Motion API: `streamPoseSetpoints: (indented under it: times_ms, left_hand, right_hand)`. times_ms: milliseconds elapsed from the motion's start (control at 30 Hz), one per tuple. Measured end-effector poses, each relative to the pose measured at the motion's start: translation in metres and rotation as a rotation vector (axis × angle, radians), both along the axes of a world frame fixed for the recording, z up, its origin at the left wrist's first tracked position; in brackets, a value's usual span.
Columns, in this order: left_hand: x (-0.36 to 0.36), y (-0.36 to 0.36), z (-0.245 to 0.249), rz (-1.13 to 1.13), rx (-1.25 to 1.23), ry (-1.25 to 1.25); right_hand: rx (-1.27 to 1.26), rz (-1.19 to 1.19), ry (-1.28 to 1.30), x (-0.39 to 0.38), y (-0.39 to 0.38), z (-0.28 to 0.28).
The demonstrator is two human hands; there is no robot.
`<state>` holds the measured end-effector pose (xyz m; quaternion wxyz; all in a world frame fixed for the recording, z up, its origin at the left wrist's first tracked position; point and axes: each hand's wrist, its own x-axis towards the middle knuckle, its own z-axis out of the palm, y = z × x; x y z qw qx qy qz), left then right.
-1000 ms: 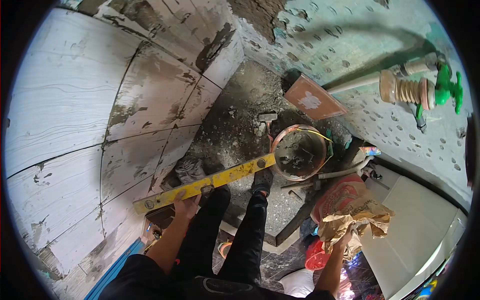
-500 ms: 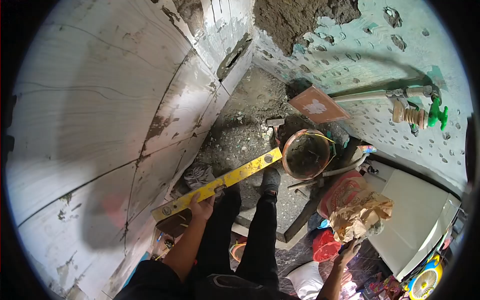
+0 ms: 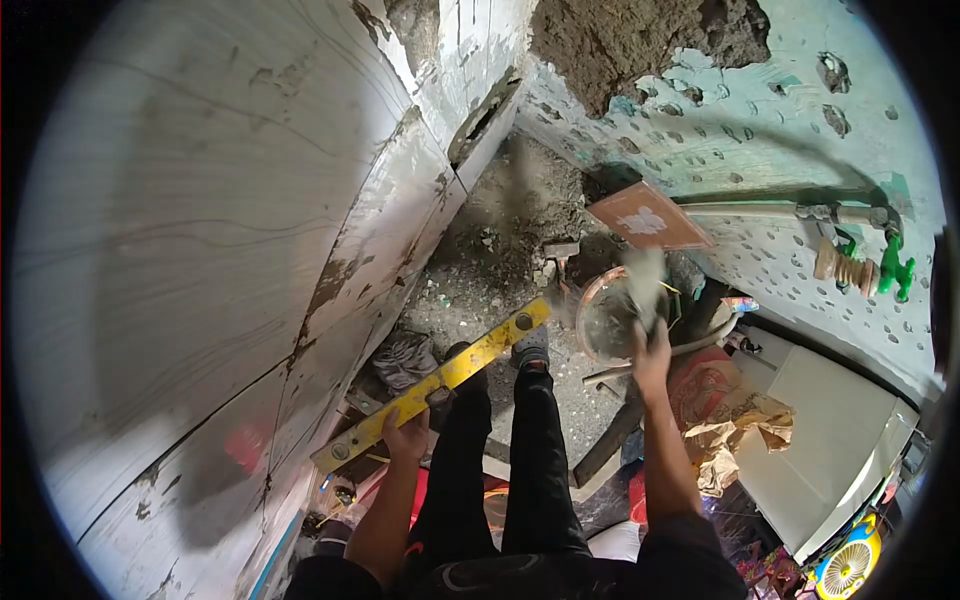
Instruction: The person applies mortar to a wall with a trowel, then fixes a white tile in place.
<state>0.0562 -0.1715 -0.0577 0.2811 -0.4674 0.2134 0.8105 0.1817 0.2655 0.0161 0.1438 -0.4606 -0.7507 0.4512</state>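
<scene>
My left hand [image 3: 407,436] is closed around a yellow spirit level [image 3: 468,366], gripping it near its lower left end. The level slants up to the right over my legs, with its upper end near the bucket. In my right hand [image 3: 652,352] is a trowel [image 3: 646,280], its grey blade smeared by motion and pointing away from me. The blade hangs over the right side of a round bucket [image 3: 603,315], hiding part of it. Dull grey material shows inside the bucket. Beside the bucket, a hammer-like tool [image 3: 561,250] lies on the rubble floor.
A white tiled wall [image 3: 220,250] rises on my left. Ahead right stands a pitted green wall [image 3: 700,130] with a pipe and green tap [image 3: 893,270]. A brown tile [image 3: 652,216] leans there. Torn paper bag [image 3: 745,425] and white appliance [image 3: 815,430] are right.
My right hand has swung up and left from beside the paper bag to the bucket, carrying the trowel. The level has shifted slightly down in view, still in my left hand.
</scene>
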Motion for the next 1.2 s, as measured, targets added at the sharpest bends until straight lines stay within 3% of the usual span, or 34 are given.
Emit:
streamPoseSetpoints:
  times_ms: [133,267,533,633,833,967,1100,1200]
  left_hand:
    - [0.010,0.006,-0.004,0.029,-0.036,0.030]
    - [0.024,0.012,-0.008,0.072,-0.048,0.041]
    - [0.044,0.024,0.001,0.134,-0.025,0.028]
    - [0.045,0.024,0.003,0.180,-0.049,0.013]
    - [0.045,0.013,0.002,0.180,-0.047,0.003]
    - [0.044,0.009,0.000,0.163,-0.081,-0.022]
    - [0.043,0.012,-0.002,0.150,-0.045,-0.001]
    - [0.040,0.012,-0.003,0.146,-0.029,-0.003]
  right_hand:
    - [0.236,0.280,-0.202,-0.115,0.046,-0.063]
    - [0.241,0.444,-0.260,-0.217,0.057,-0.099]
    - [0.178,0.844,-0.567,-0.319,0.057,-0.088]
    - [-0.292,0.837,-0.549,-0.341,0.071,-0.064]
    - [-0.682,0.662,-0.118,-0.358,0.090,-0.034]
    - [-0.561,0.554,0.017,-0.368,0.091,-0.040]
    - [-0.113,0.629,-0.041,-0.379,0.095,-0.060]
    - [-0.032,0.533,-0.086,-0.390,0.088,-0.044]
